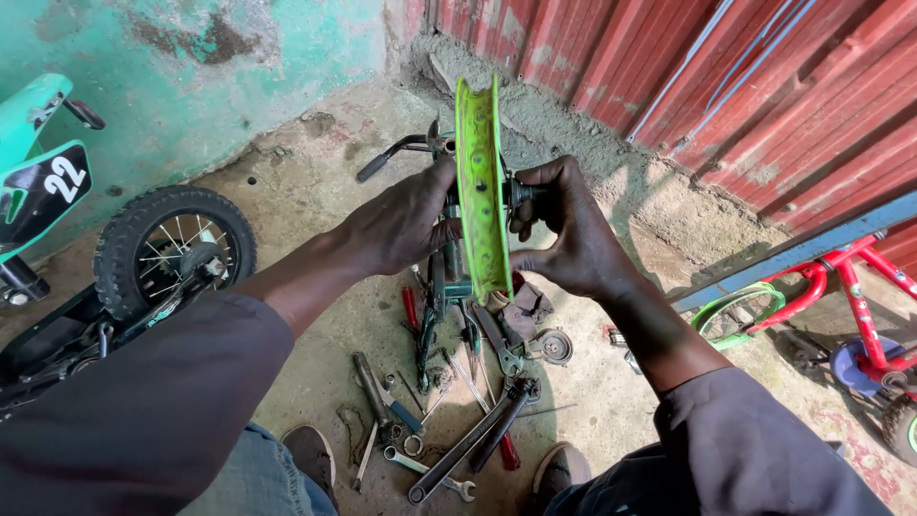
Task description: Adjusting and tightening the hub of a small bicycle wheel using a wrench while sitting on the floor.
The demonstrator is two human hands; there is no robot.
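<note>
I hold a bright green bicycle wheel rim [480, 182] upright and edge-on in front of me, above the concrete floor. My left hand [406, 222] grips the hub area on the rim's left side. On the rim's right side, my right hand [565, 229] is closed around the dark axle end [523, 194], fingers curled on it. Both forearms wear dark sleeves.
Wrenches, pliers and other hand tools [449, 401] lie scattered on the floor below the rim. A small bike with a black knobby tyre [177, 250] stands at left. A red child's bike [850, 306] is at right, by a red corrugated wall [764, 86]. My shoes [310, 454] show at bottom.
</note>
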